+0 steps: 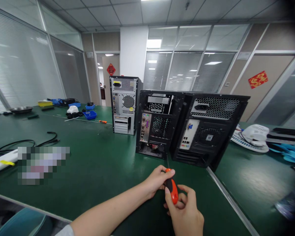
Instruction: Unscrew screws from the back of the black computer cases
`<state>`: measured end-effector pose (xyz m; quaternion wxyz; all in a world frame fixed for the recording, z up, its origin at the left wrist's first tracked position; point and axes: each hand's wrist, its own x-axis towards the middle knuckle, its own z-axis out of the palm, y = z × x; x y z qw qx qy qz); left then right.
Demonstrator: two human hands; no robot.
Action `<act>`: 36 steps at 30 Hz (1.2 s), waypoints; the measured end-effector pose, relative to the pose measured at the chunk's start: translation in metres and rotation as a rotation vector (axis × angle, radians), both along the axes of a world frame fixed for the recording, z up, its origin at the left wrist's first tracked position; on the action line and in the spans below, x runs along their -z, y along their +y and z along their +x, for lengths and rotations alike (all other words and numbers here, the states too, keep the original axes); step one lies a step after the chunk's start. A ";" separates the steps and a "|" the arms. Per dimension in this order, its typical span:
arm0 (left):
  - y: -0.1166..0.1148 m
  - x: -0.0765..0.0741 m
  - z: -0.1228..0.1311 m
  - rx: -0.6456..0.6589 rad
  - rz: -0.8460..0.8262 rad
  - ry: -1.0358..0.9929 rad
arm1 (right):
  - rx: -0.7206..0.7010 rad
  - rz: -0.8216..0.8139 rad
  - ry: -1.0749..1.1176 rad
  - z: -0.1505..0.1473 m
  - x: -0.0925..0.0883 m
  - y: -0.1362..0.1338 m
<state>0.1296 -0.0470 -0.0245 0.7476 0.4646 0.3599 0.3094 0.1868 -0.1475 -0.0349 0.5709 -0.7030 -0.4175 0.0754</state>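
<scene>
Both my hands grip an orange and black screwdriver [171,190] low in the middle of the view. My left hand [156,181] wraps the upper part of the handle. My right hand [185,211] pinches the lower part from the right. The thin shaft points away toward the foot of two black computer cases. The nearer black case [159,124] shows its rear ports and an open back. A second black case [211,129] leans against it on the right. A silver and black case [125,105] stands farther back.
The green table [95,164] carries black cables [27,144] and a white object at the left, blue bins [89,114] and tools at the far back. A white fan and blue fan blades [288,154] lie at the right. A metal strip [226,196] runs between tabletops.
</scene>
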 end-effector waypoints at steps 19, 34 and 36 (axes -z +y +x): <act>0.002 0.005 0.001 0.112 -0.185 -0.245 | -0.173 -0.175 0.332 0.010 0.005 -0.001; 0.002 0.005 0.002 0.077 -0.363 -0.422 | -0.383 -0.052 0.640 0.015 0.013 0.001; 0.001 0.004 0.002 0.070 -0.372 -0.424 | -0.395 -0.042 0.668 0.015 0.012 0.000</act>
